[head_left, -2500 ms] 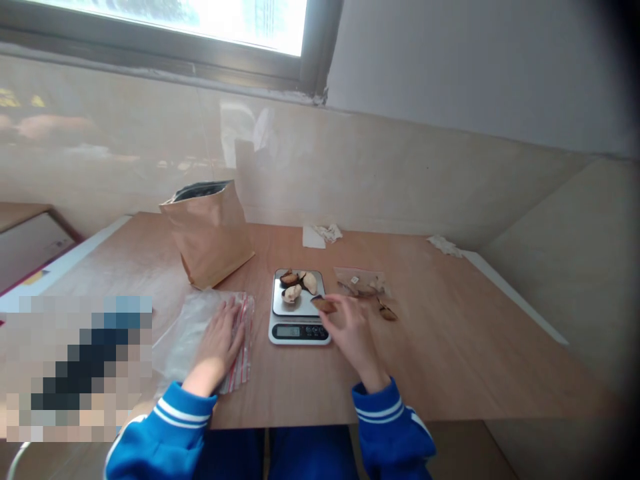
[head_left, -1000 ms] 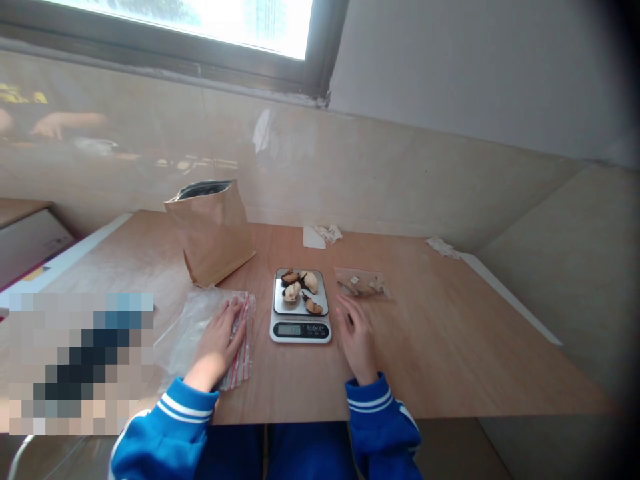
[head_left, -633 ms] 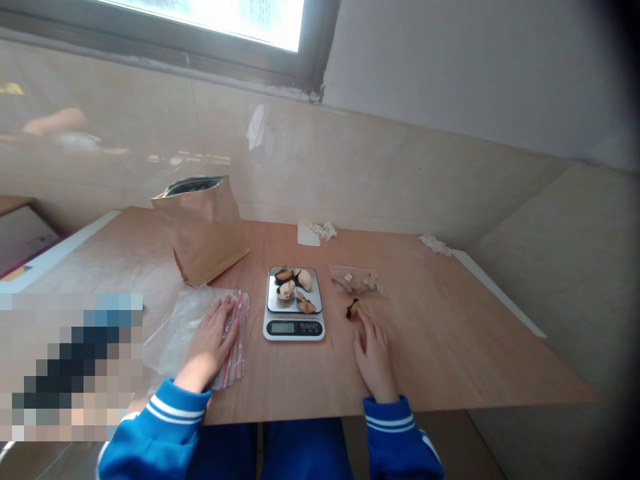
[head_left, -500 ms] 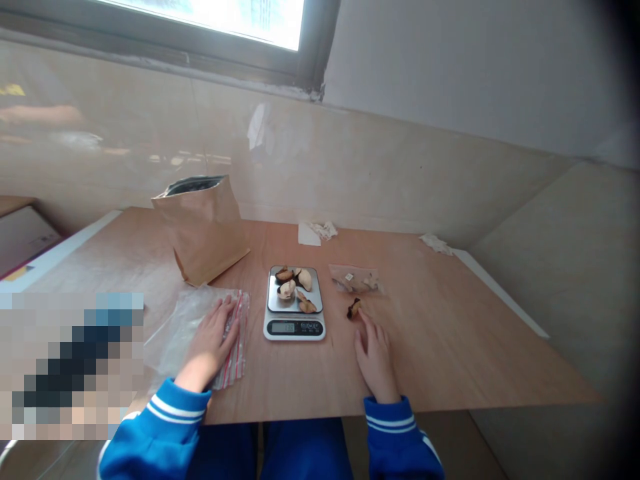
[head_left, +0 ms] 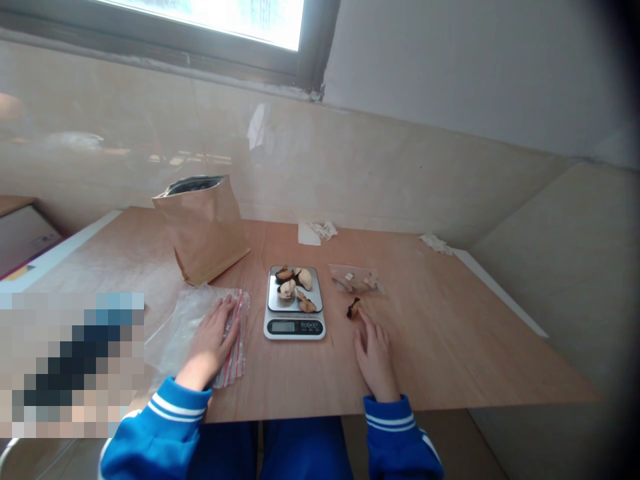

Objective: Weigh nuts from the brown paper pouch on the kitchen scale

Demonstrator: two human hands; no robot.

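Observation:
My left hand point(head_left: 214, 337) lies flat, fingers stretched out, on a stack of clear zip bags point(head_left: 173, 333) with red-striped seals. My right hand point(head_left: 376, 357) rests open on the table, its index fingertip at a small dark-brown dried mushroom piece point(head_left: 354, 309). Between my hands stands a white kitchen scale point(head_left: 295, 335) with a steel plate. Several dried mushroom pieces point(head_left: 287, 289) lie on that plate; the figures on its display are too blurred to read. Behind the loose piece is a clear bag point(head_left: 357, 280) with brownish pieces and a small white packet in it.
A brown paper bag point(head_left: 203, 227) stands with its top open at the back left of the wooden table point(head_left: 450, 347). Crumpled white paper point(head_left: 323, 231) and another scrap point(head_left: 436, 244) lie along the wall. A box point(head_left: 25, 233) is at the far left. A blurred-out patch covers the lower left.
My hands and the things on the table have not moved. At the upper left, the reflection of an arm in the wall has shifted mostly out of view.

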